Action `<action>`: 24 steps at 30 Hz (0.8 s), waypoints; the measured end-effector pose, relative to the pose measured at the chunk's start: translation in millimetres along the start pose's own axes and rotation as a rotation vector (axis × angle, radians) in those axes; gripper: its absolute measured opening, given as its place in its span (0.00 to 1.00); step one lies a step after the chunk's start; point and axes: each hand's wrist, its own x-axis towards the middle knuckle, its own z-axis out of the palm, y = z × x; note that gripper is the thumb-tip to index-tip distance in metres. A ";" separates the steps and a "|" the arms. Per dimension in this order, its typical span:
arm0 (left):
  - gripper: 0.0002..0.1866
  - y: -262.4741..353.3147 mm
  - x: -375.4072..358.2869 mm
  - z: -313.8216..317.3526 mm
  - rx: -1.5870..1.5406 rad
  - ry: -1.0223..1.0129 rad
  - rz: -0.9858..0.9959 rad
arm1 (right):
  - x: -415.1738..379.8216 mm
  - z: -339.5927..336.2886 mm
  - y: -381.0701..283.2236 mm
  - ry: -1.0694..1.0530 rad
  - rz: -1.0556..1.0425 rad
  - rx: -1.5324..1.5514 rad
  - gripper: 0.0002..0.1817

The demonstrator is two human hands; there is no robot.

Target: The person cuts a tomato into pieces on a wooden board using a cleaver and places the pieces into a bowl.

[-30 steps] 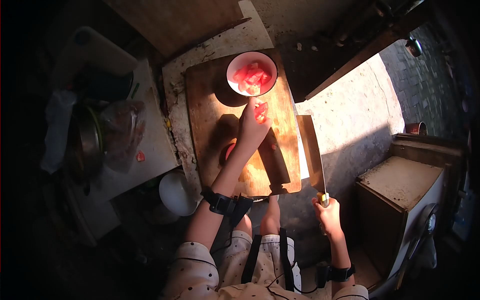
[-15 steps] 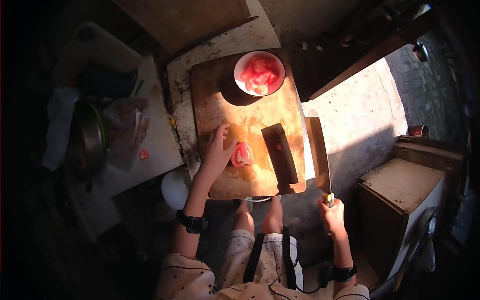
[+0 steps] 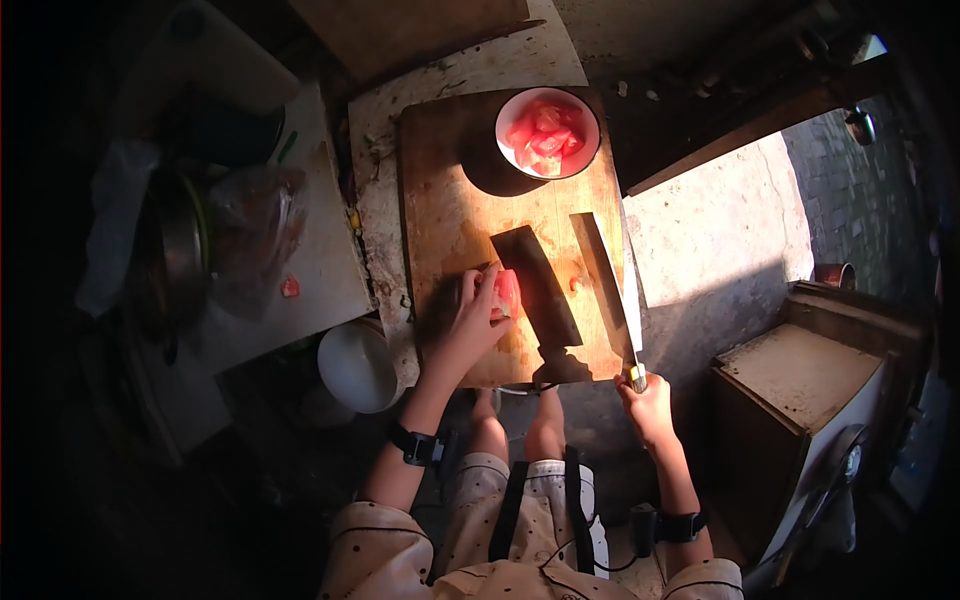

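- Tomato piece (image 3: 506, 294) sits on the wooden board (image 3: 440, 180), left of the knife's dark shadow; its long axis runs roughly away from the person, though fingers hide part of it.
- Left hand (image 3: 478, 315) has its fingers bent around the piece's left side and thumb at its near end, gripping it.
- Right hand (image 3: 650, 405) is closed around the handle of the knife (image 3: 604, 288), whose blade points away from the person and slants left, raised over the board's right side.
- Bowl (image 3: 507, 122) with cut tomato (image 3: 548, 132) stands at the board's far right corner.
- Half a second ago the left fingers were spread beside the piece, which lay with its seedy cut face showing; now they hold it.
- Since then the blade has swung in from beyond the board's right edge.
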 end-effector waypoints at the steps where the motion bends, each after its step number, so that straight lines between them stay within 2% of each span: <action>1: 0.37 5.0 0.2 0.4 -0.004 0.001 0.000 | 1.7 1.3 5.2 0.007 -0.015 -0.009 0.11; 3: 0.35 21.4 1.6 1.2 0.232 0.182 0.042 | 1.7 2.1 6.8 0.014 -0.029 -0.021 0.11; 5: 0.23 41.8 6.4 9.5 0.115 0.231 0.209 | -1.2 1.9 4.3 0.008 0.030 0.025 0.10; 7: 0.16 42.5 13.6 36.5 -0.091 0.087 0.243 | -3.2 3.5 6.7 0.029 0.016 0.040 0.10; 9: 0.13 46.6 20.9 61.5 -0.097 0.150 0.244 | -6.7 2.9 8.0 0.056 0.002 0.058 0.11; 11: 0.12 44.5 29.1 70.8 -0.027 0.091 0.201 | -11.0 0.3 5.4 0.039 0.074 0.069 0.12; 13: 0.10 24.0 39.8 97.4 0.224 0.151 0.329 | -14.7 -1.8 4.7 0.042 0.085 0.093 0.13; 14: 0.09 23.7 46.5 106.1 0.128 0.242 0.256 | -16.1 -2.6 5.5 0.041 0.096 0.121 0.14; 15: 0.09 26.4 47.0 102.5 0.128 0.243 0.257 | -16.8 -3.4 7.3 0.042 0.096 0.121 0.14; 17: 0.07 30.1 46.1 93.8 0.071 0.063 0.096 | -17.8 -5.3 11.6 0.049 0.080 0.111 0.13; 18: 0.07 24.6 46.6 98.1 0.129 0.126 0.153 | -18.1 -6.4 12.8 0.049 0.080 0.111 0.13; 22: 0.08 14.1 42.5 103.8 0.158 0.168 0.221 | -19.0 -8.3 15.1 0.059 0.084 0.149 0.12; 24: 0.09 18.5 43.7 95.1 0.045 0.322 0.307 | -18.5 -9.8 11.8 0.052 0.105 0.152 0.11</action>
